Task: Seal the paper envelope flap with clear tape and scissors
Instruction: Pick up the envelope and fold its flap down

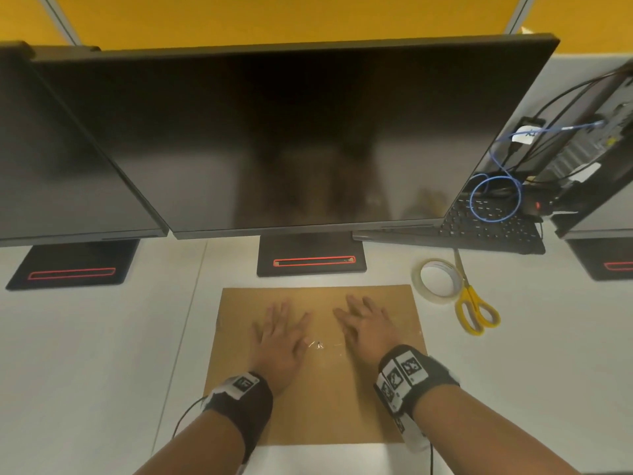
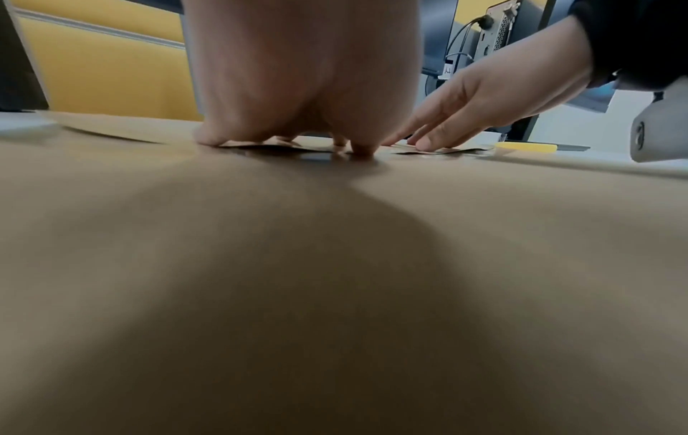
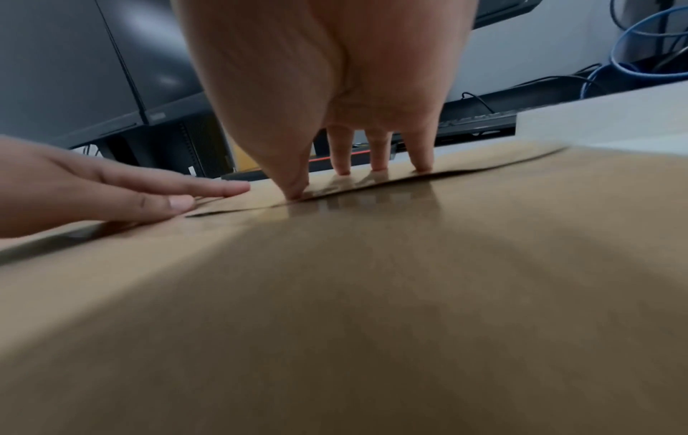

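My left hand (image 1: 279,341) and right hand (image 1: 368,329) lie flat, fingers straight, pressing the brown paper envelope (image 1: 318,416) onto the white table (image 1: 102,337).

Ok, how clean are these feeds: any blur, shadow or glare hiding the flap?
Head view: sharp, edges bowed by the wide lens; tape glints between the hands. Left wrist view: envelope up close is blurred, a dark shadow under the left hand. Right wrist view: the same blur and shadow, but the flap edge shows, slightly lifted, at the right hand fingertips.

Head view overhead, wrist views skimming low, sharing envelope (image 1: 318,399)
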`<action>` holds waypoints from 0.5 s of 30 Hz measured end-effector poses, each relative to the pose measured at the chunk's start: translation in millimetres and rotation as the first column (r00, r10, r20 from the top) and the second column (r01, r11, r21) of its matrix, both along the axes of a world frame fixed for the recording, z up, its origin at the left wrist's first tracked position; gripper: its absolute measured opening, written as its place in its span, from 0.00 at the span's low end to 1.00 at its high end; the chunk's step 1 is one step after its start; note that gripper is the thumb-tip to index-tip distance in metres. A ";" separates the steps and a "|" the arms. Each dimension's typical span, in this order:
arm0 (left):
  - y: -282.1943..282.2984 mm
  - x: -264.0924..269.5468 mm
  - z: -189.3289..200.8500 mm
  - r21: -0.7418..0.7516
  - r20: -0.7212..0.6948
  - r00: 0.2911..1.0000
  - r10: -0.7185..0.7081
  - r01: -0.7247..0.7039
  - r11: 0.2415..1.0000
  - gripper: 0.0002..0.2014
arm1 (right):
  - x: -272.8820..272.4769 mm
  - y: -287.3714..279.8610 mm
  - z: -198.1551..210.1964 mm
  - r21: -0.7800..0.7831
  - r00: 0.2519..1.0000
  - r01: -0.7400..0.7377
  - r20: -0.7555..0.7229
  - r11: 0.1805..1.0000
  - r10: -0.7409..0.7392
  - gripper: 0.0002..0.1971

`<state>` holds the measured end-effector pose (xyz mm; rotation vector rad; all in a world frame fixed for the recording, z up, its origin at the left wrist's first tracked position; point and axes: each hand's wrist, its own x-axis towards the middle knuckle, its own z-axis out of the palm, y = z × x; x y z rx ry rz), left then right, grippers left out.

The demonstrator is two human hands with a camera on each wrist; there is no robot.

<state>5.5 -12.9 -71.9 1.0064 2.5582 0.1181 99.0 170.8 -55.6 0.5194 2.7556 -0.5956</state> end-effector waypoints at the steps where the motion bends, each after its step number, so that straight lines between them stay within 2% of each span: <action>1: -0.2 0.0 -0.2 0.001 0.002 1.000 0.003 -0.003 1.000 0.35 | 1.3 -0.5 -2.6 0.003 1.000 0.001 0.010 1.000 -0.001 0.22; 5: 1.3 -1.8 5.4 -0.040 -0.005 1.000 -0.004 0.004 0.999 0.32 | 6.5 0.9 -7.6 0.010 0.999 0.007 -0.034 1.000 -0.006 0.23; 7: 5.7 -2.0 12.9 -0.013 0.033 0.999 0.025 -0.024 1.000 0.27 | 6.1 1.3 -5.6 0.021 1.000 -0.016 -0.025 1.000 0.017 0.23; 10: 19.0 -1.6 23.4 0.040 0.065 0.994 0.085 -0.088 0.995 0.27 | 2.3 7.3 0.4 -0.001 0.999 -0.024 -0.036 1.000 0.024 0.22; 13: 35.2 -1.4 27.3 0.101 0.089 0.988 0.129 -0.138 0.985 0.26 | 1.5 21.9 11.4 0.015 0.988 0.027 -0.150 1.000 -0.025 0.18; 15: 45.1 -0.8 29.7 0.152 0.104 0.984 0.142 -0.157 0.976 0.25 | 4.7 39.2 20.7 0.100 0.961 0.145 -0.251 0.984 -0.116 0.16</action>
